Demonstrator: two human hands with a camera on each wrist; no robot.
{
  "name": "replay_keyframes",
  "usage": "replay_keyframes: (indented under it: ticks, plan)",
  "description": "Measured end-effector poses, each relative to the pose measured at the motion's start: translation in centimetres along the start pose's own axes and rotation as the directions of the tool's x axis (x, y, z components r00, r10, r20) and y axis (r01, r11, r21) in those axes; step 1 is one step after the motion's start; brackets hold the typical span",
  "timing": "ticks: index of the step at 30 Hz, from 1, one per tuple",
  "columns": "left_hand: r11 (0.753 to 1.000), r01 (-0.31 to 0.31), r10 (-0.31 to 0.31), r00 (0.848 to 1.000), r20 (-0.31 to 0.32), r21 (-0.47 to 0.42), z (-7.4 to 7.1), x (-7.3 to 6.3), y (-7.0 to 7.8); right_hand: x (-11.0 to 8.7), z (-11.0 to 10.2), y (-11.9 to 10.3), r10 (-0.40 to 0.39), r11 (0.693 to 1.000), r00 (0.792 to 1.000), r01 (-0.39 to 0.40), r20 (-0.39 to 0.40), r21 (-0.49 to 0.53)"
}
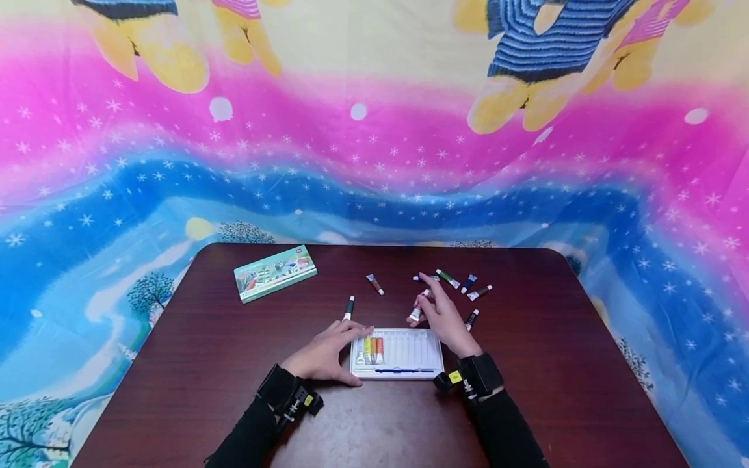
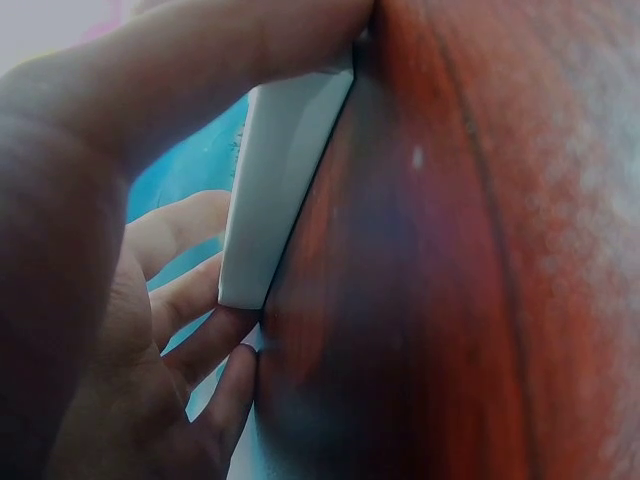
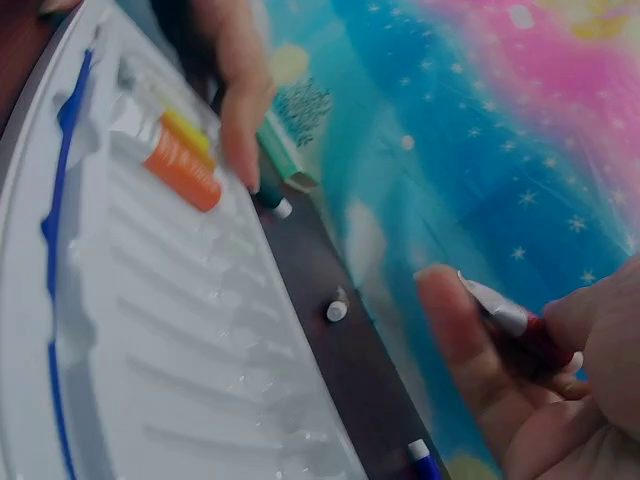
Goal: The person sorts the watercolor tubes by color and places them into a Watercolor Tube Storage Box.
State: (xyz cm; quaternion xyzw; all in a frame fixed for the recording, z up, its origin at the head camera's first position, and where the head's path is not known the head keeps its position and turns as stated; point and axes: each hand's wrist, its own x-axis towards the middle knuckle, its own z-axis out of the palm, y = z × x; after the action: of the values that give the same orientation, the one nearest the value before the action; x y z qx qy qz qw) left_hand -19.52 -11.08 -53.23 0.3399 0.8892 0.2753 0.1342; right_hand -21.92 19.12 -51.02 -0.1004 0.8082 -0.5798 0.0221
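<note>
Left hand (image 1: 324, 351): spans the left end of the white tray (image 1: 412, 350), gripping it between thumb at the near edge and fingers at the far edge. Right hand (image 1: 447, 322): grasps a red-and-silver tube (image 1: 418, 309), pinched between thumb and fingers, held beyond the tray's far right edge. The tray lies on the dark wooden table (image 1: 573, 377); small tubes in yellow and orange tones (image 1: 380, 350) fill its left slots, and a blue brush (image 1: 404, 370) lies along its near side. Dark green tube (image 1: 349, 307): just beyond the left hand. Black-labelled tube (image 1: 471, 320): beside the right wrist. Green tube (image 1: 448, 279): farther off, among others. Green box (image 1: 275, 274): far left.
</note>
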Motion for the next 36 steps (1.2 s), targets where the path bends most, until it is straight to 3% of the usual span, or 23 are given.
replay_keyframes:
  ticks: [5,12,18,28,36]
  plan:
    - [1.000,-0.001,0.001,1.000,0.001,0.002,-0.03,-0.01,0.04,0.16,0.30,0.21,-0.037,0.999,0.997,0.036,-0.062,-0.020]
    - [1.000,-0.004,0.004,1.000,0.000,0.009,-0.01,-0.05,-0.01,-0.03,0.64,0.02,-0.012,0.984,0.995,-0.005,-0.096,-0.176]
    - [1.000,-0.007,0.007,1.000,-0.003,0.009,0.03,-0.13,-0.04,-0.10,0.99,-0.02,0.031,0.991,0.991,-0.047,-0.128,-0.122]
    - [1.000,-0.002,0.002,1.000,-0.006,0.012,0.12,-0.04,-0.16,-0.06,0.76,0.16,0.009,0.998,0.988,-0.019,-0.154,-0.067]
    - [1.000,-0.005,0.005,1.000,-0.008,0.014,0.08,-0.03,-0.08,-0.28,0.95,-0.21,-0.007,0.995,0.997,-0.001,-0.080,-0.100]
